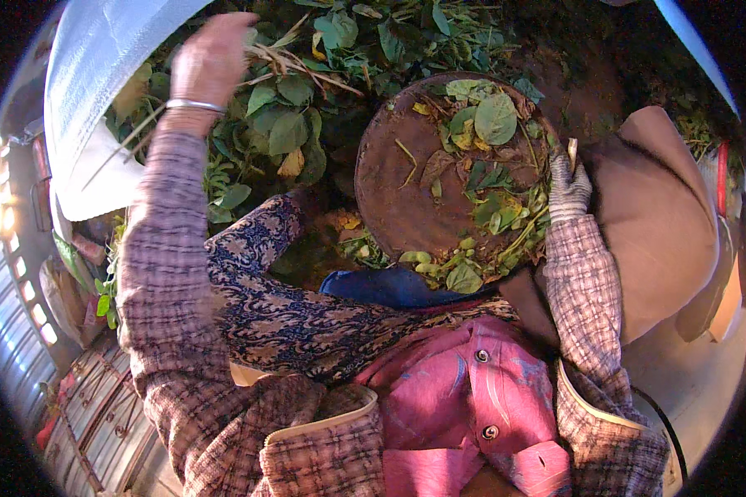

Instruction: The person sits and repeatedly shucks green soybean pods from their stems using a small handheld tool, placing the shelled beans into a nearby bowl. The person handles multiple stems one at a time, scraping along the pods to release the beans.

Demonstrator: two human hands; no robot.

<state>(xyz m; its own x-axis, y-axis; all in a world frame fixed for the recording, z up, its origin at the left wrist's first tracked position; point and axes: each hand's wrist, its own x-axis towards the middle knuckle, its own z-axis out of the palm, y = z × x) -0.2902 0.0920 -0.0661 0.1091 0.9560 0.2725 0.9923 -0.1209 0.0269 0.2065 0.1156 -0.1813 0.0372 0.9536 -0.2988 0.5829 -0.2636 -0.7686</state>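
Note:
My left hand (208, 59) is bare, blurred and raised at the upper left, with a silver bangle at the wrist. Dry stalks (304, 69) and leafy bean plants (289, 127) lie right beside it; whether the fingers hold any stalk is unclear. A striped knit glove covers my right hand (569, 186), which is closed around a short pale stick (572, 152) at the right rim of a round brown board or shallow tray (391, 180). Loose leaves (496, 119), stems and green pods (466, 243) are scattered on that round surface, mostly along its right and lower edge.
A heap of leafy plants (391, 37) spreads along the far side. White sheeting (112, 74) hangs at the upper left. Something blue (373, 289) sits under the tray's near edge. A large smooth brown form (659, 230) stands beside my right arm. A metal gate (99, 397) shows lower left.

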